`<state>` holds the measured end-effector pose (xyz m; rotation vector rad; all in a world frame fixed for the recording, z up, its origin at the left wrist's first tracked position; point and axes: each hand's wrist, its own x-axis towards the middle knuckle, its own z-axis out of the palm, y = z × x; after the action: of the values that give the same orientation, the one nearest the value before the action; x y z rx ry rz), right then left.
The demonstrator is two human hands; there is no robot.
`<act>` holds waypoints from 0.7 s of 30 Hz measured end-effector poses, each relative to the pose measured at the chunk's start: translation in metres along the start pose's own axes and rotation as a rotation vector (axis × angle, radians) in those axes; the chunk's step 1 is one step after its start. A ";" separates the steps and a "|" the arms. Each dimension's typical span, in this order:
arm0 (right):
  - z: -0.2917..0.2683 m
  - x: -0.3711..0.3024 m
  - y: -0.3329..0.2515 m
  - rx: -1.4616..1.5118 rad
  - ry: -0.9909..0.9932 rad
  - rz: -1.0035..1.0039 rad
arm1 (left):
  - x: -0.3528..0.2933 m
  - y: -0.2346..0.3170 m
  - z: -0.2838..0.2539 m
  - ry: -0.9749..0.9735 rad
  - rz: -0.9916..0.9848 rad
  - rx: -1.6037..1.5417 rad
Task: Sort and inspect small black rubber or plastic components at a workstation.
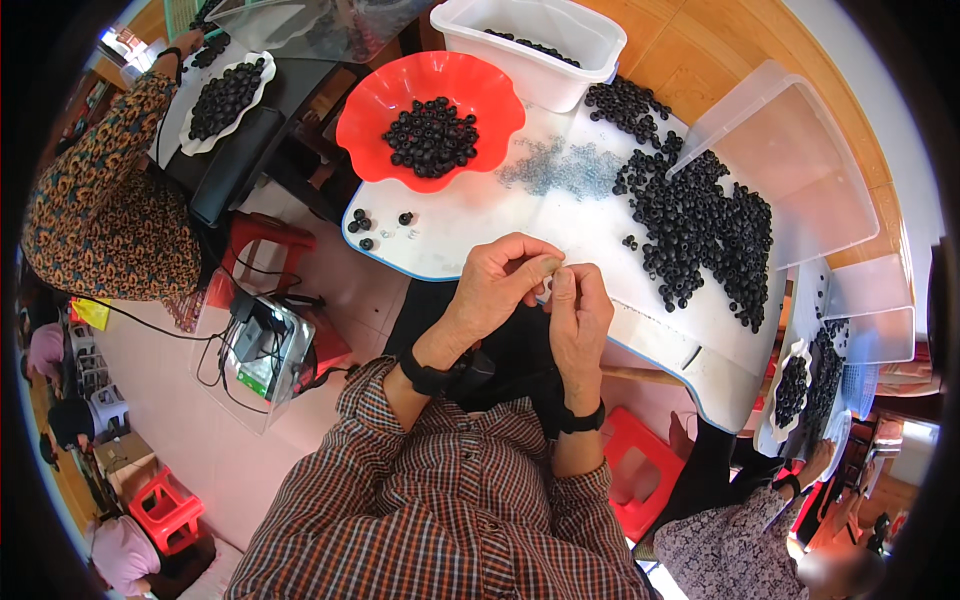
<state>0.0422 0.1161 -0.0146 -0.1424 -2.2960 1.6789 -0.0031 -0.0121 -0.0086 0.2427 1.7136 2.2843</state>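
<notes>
A person in a patterned top (110,200), far left, reaches over a neighboring dark table near a white scalloped plate (190,148) piled with black round pieces. At the left end of the white table (440,222), a few loose black pieces (405,218) lie just beside a red bowl (365,125) holding a mound of the same kind. At the table's near edge, the left hand (500,285) has thumb and forefinger drawn together at the tips (whatever may be pinched there is too small to make out). Behind, a white tub (510,75) stands by a scatter of tiny clear pieces (570,168) spread across the tabletop. The right hand (577,320) meets the left, thumb raised alongside its forefinger; whether it clamps anything cannot be told. Good fingertip work here would seem to call for a light, steady pinch, one hand holding firm while the other makes the small adjustments, with both brought farther in over the table, since a bit slipping at this edge could drop to the floor. To the right, a broad heap of black pieces (700,225) spreads out before a clear plastic bin (820,170), best kept from mingling with the clear bits.
</notes>
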 end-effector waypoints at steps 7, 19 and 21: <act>-0.002 0.001 -0.004 -0.067 -0.049 0.016 | -0.001 0.002 0.001 -0.036 -0.016 0.040; -0.002 0.000 -0.001 0.023 -0.029 0.038 | 0.002 -0.002 -0.003 -0.064 -0.021 0.067; -0.001 0.000 0.000 0.017 -0.021 0.045 | 0.002 -0.004 -0.003 -0.057 -0.021 0.043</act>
<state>0.0428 0.1170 -0.0143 -0.1743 -2.3097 1.7292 -0.0052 -0.0130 -0.0134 0.2940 1.7300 2.2065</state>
